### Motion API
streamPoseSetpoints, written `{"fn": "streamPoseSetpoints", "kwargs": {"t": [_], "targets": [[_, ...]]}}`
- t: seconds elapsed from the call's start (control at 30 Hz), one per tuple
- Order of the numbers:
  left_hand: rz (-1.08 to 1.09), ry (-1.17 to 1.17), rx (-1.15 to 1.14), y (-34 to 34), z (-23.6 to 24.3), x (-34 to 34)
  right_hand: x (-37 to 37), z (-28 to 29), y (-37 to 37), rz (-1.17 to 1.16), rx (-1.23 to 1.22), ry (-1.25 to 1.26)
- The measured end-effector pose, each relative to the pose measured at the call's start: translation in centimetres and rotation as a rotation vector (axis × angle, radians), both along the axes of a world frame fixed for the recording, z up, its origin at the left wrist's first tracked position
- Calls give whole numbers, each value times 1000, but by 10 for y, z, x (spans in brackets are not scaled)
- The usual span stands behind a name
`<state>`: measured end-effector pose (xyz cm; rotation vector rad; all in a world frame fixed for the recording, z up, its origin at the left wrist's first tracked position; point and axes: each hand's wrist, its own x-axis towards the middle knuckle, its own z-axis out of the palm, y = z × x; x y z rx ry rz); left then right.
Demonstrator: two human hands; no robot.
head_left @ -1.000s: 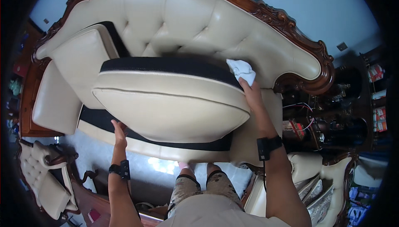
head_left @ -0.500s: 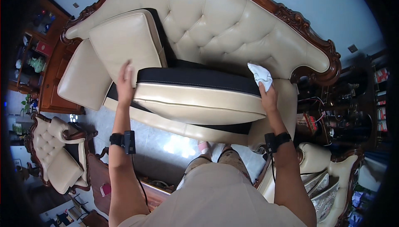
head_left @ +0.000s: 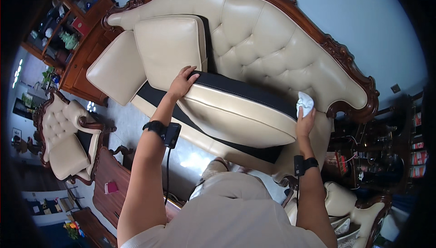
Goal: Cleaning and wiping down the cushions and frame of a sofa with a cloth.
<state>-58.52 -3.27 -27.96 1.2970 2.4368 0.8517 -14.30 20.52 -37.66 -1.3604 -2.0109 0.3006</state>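
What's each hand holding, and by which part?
Right hand: white cloth, by its lower part. Left hand: on the large cushion, at its left end; grip unclear.

Left hand spreads over the cream-and-black cushion's (head_left: 236,113) corner (head_left: 183,83); right hand (head_left: 306,124), at the far end, clutches white cloth (head_left: 305,103)!

Cream seat cushion (head_left: 236,120): tilted on edge across the sofa (head_left: 268,50), black panel uppermost. White cloth (head_left: 305,103): crumpled, at the cushion's right end.
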Motion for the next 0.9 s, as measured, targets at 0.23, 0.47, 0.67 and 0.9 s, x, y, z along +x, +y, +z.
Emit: {"fn": "streamPoseSetpoints", "kwargs": {"t": [0.23,0.47,0.67,0.9], "targets": [[4,-59,105,5,-7,-11,-14,6,-12,-129,-71,238],[23,-417,231,17,-27,-51,-212,75,-103,7,44,-77],[-9,-730,287,50,-30,-61,-357,104,-175,425,208,-176],[-93,40,151,42,-12,-47,-276,93,-127,282,111,-89]]}}
